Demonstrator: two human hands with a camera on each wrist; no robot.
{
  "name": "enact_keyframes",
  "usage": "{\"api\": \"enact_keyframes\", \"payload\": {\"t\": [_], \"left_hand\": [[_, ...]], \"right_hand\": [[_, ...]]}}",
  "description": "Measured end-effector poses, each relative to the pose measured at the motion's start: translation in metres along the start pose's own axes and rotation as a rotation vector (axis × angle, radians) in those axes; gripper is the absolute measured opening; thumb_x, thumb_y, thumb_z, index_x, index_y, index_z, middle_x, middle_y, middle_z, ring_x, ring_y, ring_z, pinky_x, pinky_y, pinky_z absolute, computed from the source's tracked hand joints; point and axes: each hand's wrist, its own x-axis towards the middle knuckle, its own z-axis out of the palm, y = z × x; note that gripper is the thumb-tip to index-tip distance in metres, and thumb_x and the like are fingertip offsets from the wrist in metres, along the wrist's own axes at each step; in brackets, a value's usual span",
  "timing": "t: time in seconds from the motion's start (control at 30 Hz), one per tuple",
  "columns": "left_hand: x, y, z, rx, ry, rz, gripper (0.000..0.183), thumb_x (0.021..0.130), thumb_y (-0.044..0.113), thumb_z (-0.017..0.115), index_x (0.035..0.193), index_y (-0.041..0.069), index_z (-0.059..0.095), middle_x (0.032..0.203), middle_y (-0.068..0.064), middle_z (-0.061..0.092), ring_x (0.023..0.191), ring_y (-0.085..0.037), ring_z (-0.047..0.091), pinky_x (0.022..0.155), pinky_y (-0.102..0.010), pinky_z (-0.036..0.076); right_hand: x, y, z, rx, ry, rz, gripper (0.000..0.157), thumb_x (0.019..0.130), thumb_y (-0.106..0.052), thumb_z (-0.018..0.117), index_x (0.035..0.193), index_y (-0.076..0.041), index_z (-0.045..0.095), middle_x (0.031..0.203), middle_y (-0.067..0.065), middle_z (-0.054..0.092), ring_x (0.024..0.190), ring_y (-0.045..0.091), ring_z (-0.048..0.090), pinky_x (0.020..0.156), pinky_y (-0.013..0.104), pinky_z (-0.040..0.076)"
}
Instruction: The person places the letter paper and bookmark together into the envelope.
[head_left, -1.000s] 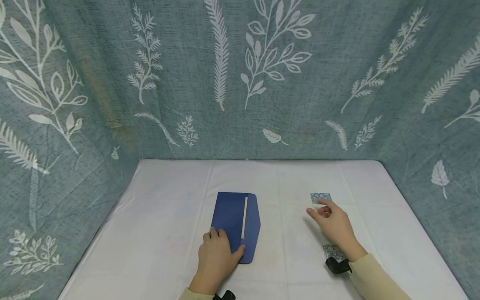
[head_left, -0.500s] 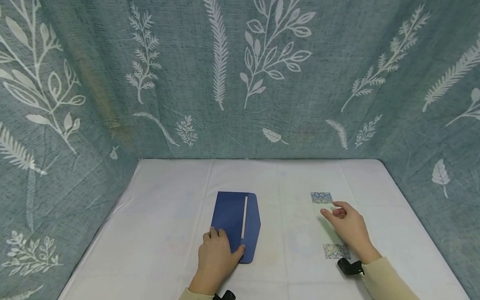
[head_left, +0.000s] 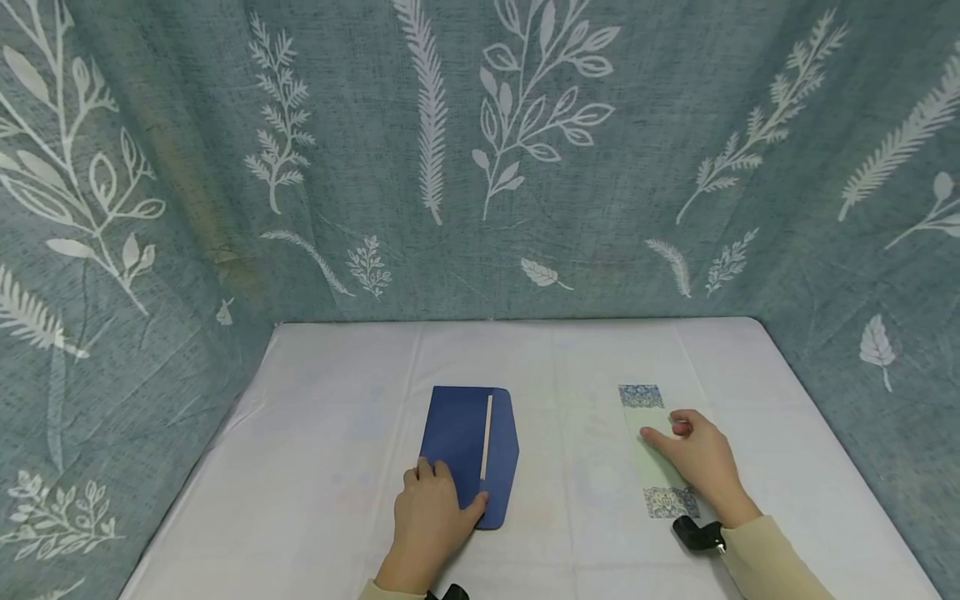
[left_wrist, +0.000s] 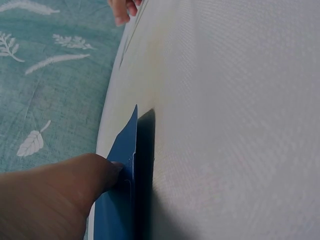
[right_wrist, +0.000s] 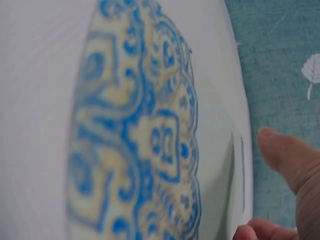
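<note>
My left hand (head_left: pixel 433 510) rests on a blue envelope (head_left: pixel 465 429) in the head view, fingers toward its left side and thumb across its lower right. The envelope has a pointed flap with a pale strip along it. In the left wrist view the thumb presses on the envelope (left_wrist: pixel 117 205), whose edge stands a little above the white cloth. My right hand (head_left: pixel 699 458) hovers at the right side of a pale green paper strip (head_left: pixel 651 454), thumb and forefinger apart. Ornate blue bands edge both ends of the paper; one patterned end (right_wrist: pixel 135 125) fills much of the right wrist view.
A white cloth covers the table (head_left: pixel 315 450). Behind it and at both sides hangs a blue-green curtain (head_left: pixel 330 150) with white leaf prints. A black wrist camera (head_left: pixel 697 533) sits by the right cuff, near the paper's lower end.
My right hand has moved right from over the paper to its right side, uncovering both patterned ends. The left hand and the envelope stay where they were; the head view shifts slightly.
</note>
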Motion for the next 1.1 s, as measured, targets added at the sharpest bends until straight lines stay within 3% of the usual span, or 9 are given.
{"api": "enact_keyframes", "payload": {"t": [0.37,0.77,0.93,1.1], "left_hand": [[-0.001,0.0,-0.002,0.009,-0.001,-0.002,0.086,0.075,0.06,0.071,0.113,-0.016,0.06,0.116,-0.038,0.054,0.102,-0.049,0.054,0.061,-0.051,0.053],[-0.001,0.001,-0.001,0.008,-0.002,-0.002,0.087,0.075,0.06,0.071,0.114,-0.017,0.059,0.117,-0.038,0.054,0.103,-0.049,0.054,0.064,-0.052,0.053],[-0.002,0.001,0.0,0.003,0.0,0.001,0.086,0.075,0.059,0.071,0.115,-0.017,0.059,0.117,-0.039,0.054,0.103,-0.05,0.055,0.064,-0.053,0.053],[-0.003,0.002,0.001,-0.001,0.004,-0.001,0.086,0.075,0.059,0.071,0.115,-0.016,0.059,0.117,-0.038,0.054,0.102,-0.049,0.055,0.064,-0.053,0.053]], "right_hand": [[0.001,-0.008,0.007,-0.1,-0.014,-0.012,0.082,0.077,-0.042,0.079,0.123,0.017,0.045,0.102,0.03,0.057,0.086,0.038,0.057,0.072,0.049,0.047],[0.002,-0.004,0.007,-0.066,-0.03,0.002,0.084,0.079,-0.042,0.078,0.129,0.015,0.042,0.105,0.029,0.053,0.088,0.035,0.054,0.071,0.046,0.046],[0.001,-0.002,-0.002,-0.038,-0.076,-0.023,0.074,0.085,-0.035,0.074,0.129,0.015,0.042,0.111,0.032,0.053,0.094,0.04,0.055,0.076,0.05,0.046],[0.002,0.0,-0.011,-0.039,-0.098,-0.04,0.056,0.092,-0.023,0.065,0.129,0.013,0.044,0.107,0.029,0.056,0.091,0.036,0.057,0.072,0.047,0.048]]}}
